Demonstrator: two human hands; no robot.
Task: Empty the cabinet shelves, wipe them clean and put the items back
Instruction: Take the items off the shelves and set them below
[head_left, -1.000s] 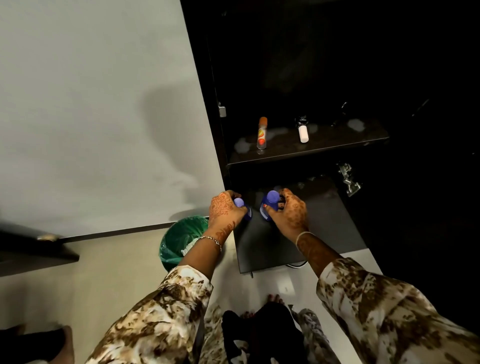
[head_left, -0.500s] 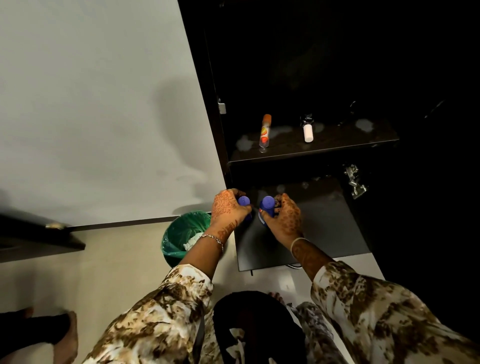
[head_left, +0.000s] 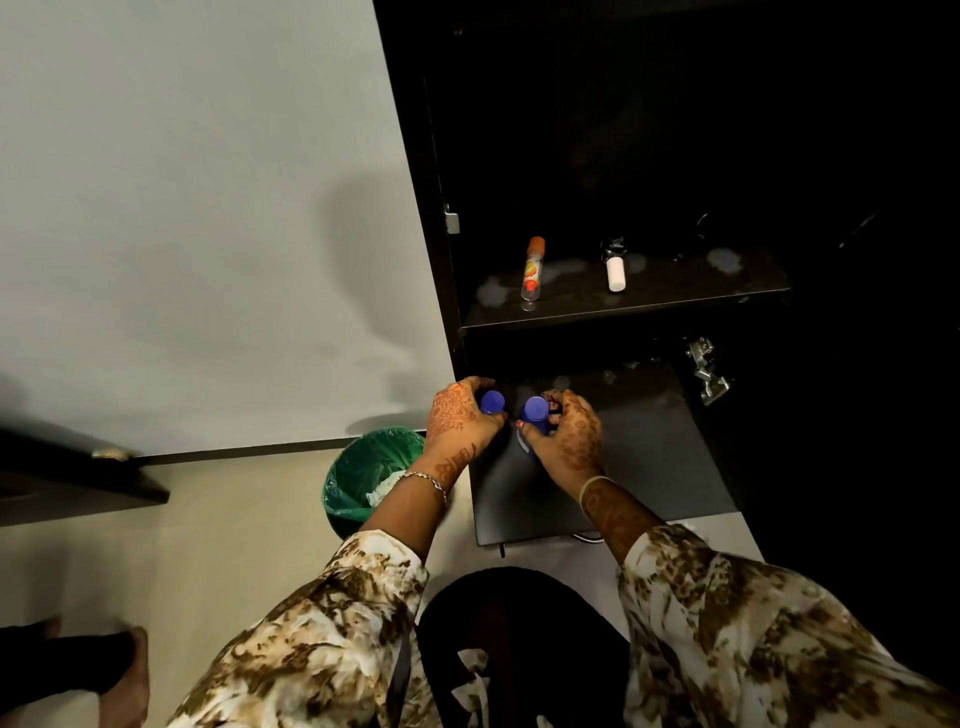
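Two blue-capped bottles held over the lower shelf (head_left: 649, 467).
The left hand (head_left: 460, 423) curls round the left bottle (head_left: 492, 402) and the right hand (head_left: 571, 439) round the right bottle (head_left: 535, 410), side by side at that shelf's left; an orange-capped tube (head_left: 533, 270) stands above.

Matt dark shelf (head_left: 649, 296); shiny metal hinge (head_left: 709, 371); crinkled green plastic bin liner (head_left: 363, 467)

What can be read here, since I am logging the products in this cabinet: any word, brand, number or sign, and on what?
No text is readable.
Orange-capped bottle on the upper shelf: orange and yellow label, print too blurred.
White bottle beside it: no print shows.
Left blue-capped bottle, gripped by the left hand: label hidden.
Right blue-capped bottle, gripped by the right hand: label hidden.
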